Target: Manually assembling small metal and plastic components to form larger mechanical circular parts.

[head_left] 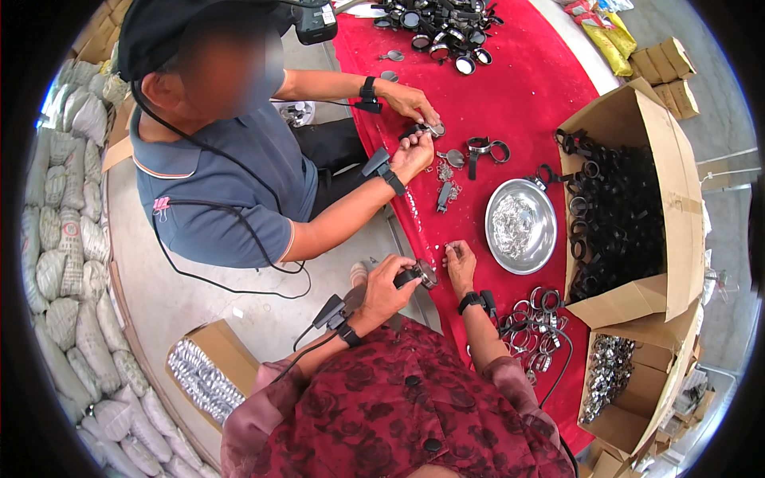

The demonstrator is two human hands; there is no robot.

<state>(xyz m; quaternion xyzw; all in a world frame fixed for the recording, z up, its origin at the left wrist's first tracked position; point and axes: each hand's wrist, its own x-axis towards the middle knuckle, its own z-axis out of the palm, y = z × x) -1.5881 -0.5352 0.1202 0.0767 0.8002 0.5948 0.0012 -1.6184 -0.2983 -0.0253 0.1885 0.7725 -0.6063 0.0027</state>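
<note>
My left hand [388,288] is closed around a black band with a round metallic disc [426,275], like a wristwatch, held over the near edge of the red-covered table [510,103]. To its right, my right hand [460,264] hovers by the cloth with thumb and fingertips drawn together; whatever is between them is too small to make out. Beyond my right hand stands a shiny metal bowl [522,265] with small silvery pieces [514,223] in it. Several silvery and black rings [535,327] lie on the cloth beside my right forearm.
At left, a co-worker's hands [416,143] hold a similar disc piece. Loose small parts [448,187] and black bands [486,151] lie ahead, with a dark pile [446,28] farther off. Cardboard boxes of black bands [617,215] and metal parts [610,370] stand at right. Cables trail from both wrists.
</note>
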